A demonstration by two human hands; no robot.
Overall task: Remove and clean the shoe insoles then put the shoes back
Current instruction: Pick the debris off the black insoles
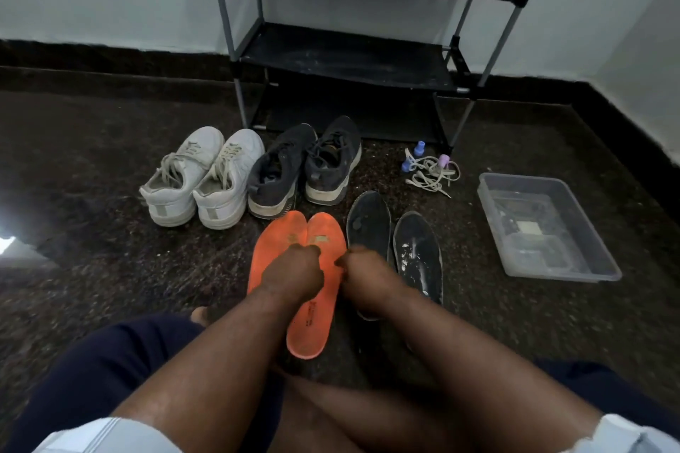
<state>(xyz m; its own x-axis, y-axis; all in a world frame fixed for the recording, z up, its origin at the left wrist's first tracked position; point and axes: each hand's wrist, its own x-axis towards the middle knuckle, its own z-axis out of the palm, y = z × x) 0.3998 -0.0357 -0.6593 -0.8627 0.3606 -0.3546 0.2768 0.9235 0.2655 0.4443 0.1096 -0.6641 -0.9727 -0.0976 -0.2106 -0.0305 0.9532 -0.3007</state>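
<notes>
Both hands (294,270) (362,274) curled (blurred), seemingly gripping orange insoles (312,305)

Two orange insoles (294,268) lie beside two black insoles (393,246) (one flecked white); white sneakers (202,176), dark grey shoes (305,165), a black-shelved rack (349,59), speckled dark floor (110,232).

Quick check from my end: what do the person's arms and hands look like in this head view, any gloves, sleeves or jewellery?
Both the left hand and right hand are bare: no gloves, and no rings or watch that I can make out. The forearms are uncovered too. Short pale sleeves with faint stripes show only at the bottom corners of the frame, the left sleeve and right sleeve.
</notes>
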